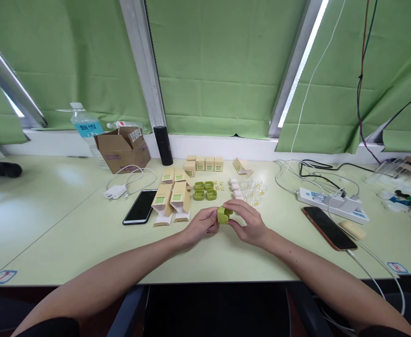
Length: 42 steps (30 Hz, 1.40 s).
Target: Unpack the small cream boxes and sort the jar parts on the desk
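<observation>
Between my two hands is a small olive-green cup-like piece (pixel 222 215), raised a little over the table's front half. My left hand (pixel 202 223) pinches its left side, while the thumb and fingers of my right hand (pixel 248 222) grip its right edge. Just beyond sit several square green trays (pixel 204 190) in a block. Tiny yellowish pieces (pixel 219 186) lie to their right. Farther right are pale pink-white pieces (pixel 236 188) and a cluster of clear plastic parts (pixel 254 189). Open small cartons (pixel 172 196) with green windows lie left of the trays.
Small closed boxes (pixel 209 164) line the back beside a black cylinder (pixel 163 145). A cardboard box (pixel 123 150) and water bottle (pixel 86 128) stand back left. One phone (pixel 140 207) lies left; another phone (pixel 329 228) and a power strip (pixel 333 204) with cables lie right.
</observation>
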{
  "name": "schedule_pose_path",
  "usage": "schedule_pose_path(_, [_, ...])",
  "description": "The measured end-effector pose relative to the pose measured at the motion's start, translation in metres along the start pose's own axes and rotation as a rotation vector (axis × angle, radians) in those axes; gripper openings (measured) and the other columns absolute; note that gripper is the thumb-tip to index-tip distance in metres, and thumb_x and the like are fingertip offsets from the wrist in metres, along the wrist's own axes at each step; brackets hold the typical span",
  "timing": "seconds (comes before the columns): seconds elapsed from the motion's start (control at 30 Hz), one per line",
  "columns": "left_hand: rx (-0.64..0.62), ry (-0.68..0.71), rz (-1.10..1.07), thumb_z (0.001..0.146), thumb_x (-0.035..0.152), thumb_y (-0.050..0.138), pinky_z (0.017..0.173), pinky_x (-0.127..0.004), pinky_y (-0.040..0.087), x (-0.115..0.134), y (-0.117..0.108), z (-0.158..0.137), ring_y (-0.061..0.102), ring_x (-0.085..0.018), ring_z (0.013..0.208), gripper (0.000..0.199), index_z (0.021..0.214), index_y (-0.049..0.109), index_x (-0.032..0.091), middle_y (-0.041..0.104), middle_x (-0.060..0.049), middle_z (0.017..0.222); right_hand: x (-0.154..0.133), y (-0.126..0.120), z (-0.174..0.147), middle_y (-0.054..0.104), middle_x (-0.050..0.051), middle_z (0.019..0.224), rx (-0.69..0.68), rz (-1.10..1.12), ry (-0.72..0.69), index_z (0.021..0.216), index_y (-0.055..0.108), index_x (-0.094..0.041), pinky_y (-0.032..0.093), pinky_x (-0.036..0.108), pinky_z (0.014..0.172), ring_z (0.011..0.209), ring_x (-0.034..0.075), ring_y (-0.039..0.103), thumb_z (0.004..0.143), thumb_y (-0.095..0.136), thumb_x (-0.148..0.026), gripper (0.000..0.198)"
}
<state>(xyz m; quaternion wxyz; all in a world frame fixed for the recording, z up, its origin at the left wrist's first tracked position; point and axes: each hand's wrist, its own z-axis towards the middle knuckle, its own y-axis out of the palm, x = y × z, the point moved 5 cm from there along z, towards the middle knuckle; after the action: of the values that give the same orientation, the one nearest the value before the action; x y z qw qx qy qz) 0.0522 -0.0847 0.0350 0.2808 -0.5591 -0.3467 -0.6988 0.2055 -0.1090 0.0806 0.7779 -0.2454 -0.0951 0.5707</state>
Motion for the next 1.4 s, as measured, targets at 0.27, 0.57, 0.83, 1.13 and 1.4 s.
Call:
schedule_pose_path(0.27, [-0.053, -0.032, 0.049, 0.093, 0.07, 0.058, 0.053, -0.027, 0.026, 0.007, 0.002, 0.0, 0.033, -0.011, 0.051, 0.05, 0.086, 0.051, 0.02, 0.043, 0.006, 0.058, 0.006, 0.002, 0.001, 0.07, 0.015, 0.116, -0.043, 0.013, 0.011, 0.142, 0.053, -0.022, 0.066, 0.043, 0.085, 0.107, 0.027, 0.071, 0.097, 0.06, -0.015, 0.047])
schedule_pose_path(0.57, [0.136, 0.061, 0.077, 0.092, 0.066, 0.063, 0.077, -0.032, 0.052, 0.015, -0.011, 0.003, 0.065, -0.021, 0.09, 0.052, 0.11, 0.068, 0.018, 0.069, -0.009, 0.101, 0.0, 0.0, 0.004, 0.067, 0.015, 0.115, 0.0, -0.142, 0.015, 0.148, 0.05, -0.025, 0.065, 0.046, 0.086, 0.109, 0.029, 0.069, 0.095, 0.057, -0.01, 0.056])
schedule_pose_path(0.83, [-0.034, 0.068, -0.114, 0.09, 0.05, 0.075, 0.107, -0.049, 0.05, 0.012, -0.001, 0.005, 0.069, -0.027, 0.108, 0.043, 0.111, 0.074, 0.013, 0.073, -0.015, 0.115, 0.001, 0.005, 0.002, 0.066, 0.016, 0.11, -0.071, -0.242, -0.019, 0.145, 0.05, -0.019, 0.064, 0.044, 0.079, 0.101, 0.028, 0.068, 0.095, 0.053, -0.009, 0.051])
schedule_pose_path(1.13, [-0.054, 0.047, -0.181, 0.09, 0.047, 0.077, 0.106, -0.046, 0.051, 0.01, -0.001, 0.005, 0.07, -0.028, 0.111, 0.042, 0.112, 0.075, 0.012, 0.074, -0.016, 0.114, -0.001, 0.003, 0.004, 0.066, 0.017, 0.113, -0.094, -0.238, -0.015, 0.136, 0.055, -0.016, 0.062, 0.045, 0.079, 0.101, 0.03, 0.066, 0.094, 0.061, -0.018, 0.043])
schedule_pose_path(1.4, [-0.04, 0.028, -0.223, 0.088, 0.043, 0.08, 0.099, -0.041, 0.054, 0.008, 0.002, 0.005, 0.066, -0.022, 0.103, 0.037, 0.109, 0.077, 0.012, 0.072, -0.013, 0.11, -0.006, -0.005, 0.01, 0.066, 0.013, 0.11, 0.066, -0.259, -0.058, 0.106, 0.067, -0.021, 0.059, 0.048, 0.085, 0.109, 0.03, 0.06, 0.088, 0.061, -0.005, 0.025])
